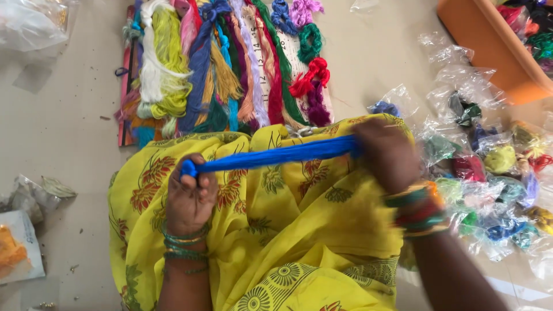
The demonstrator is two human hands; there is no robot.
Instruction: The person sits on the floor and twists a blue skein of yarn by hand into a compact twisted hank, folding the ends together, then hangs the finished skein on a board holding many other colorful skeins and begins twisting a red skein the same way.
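Left grip (190,193): fist closed on one end of a blue thread skein (276,155), the looped tip poking out just above the curled fingers (201,179). Right grip (387,152): also closed, clamped around the other end of the same skein, back of hand toward camera so the fingertips are hidden. Skein runs taut between the two fists, roughly horizontal, rising slightly toward the right hand. It sits above the lap, over yellow floral-print cloth (288,242), apart from the floor. Both wrists carry bangles: green ones on the left (185,245), green, red and orange ones on the right (419,208). Beyond the skein, on the floor, a flat board (128,80) holds many draped thread bundles side by side: white, yellow-green, blue, tan, purple, red, green. A red bundle (311,75) and a green one (310,41) lie at its right edge. Right of the right hand: a scatter of clear plastic bags (489,173), each with a small coloured skein inside, touching and overlapping. Top right corner: an orange tray (489,52), more packed thread in it. Lower left on the floor: a packet (17,247) with orange contents, crumpled clear wrappers (34,193) near it.
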